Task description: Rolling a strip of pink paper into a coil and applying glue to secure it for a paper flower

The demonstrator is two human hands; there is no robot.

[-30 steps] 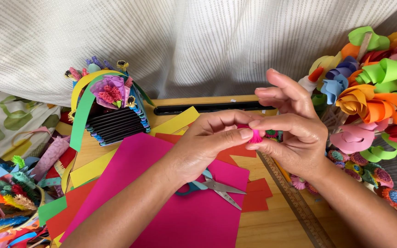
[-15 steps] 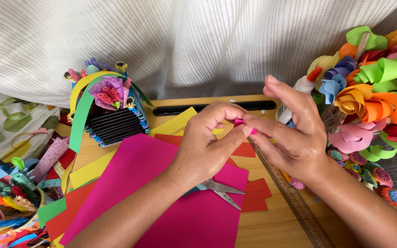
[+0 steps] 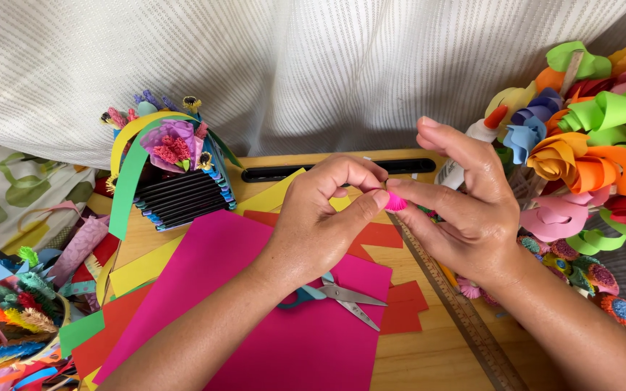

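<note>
Roll of small pink fringed paper [image 3: 395,200], tightly coiled, pinched between left hand [image 3: 320,224] and right hand [image 3: 465,210] above magenta paper sheet [image 3: 284,340], teal-handled scissors [image 3: 338,297] idle.

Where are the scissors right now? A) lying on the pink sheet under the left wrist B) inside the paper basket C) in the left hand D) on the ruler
A: the scissors lie flat on the pink sheet, partly hidden under the left hand, while both hands pinch a small pink roll; the right hand holds nothing else.
</note>
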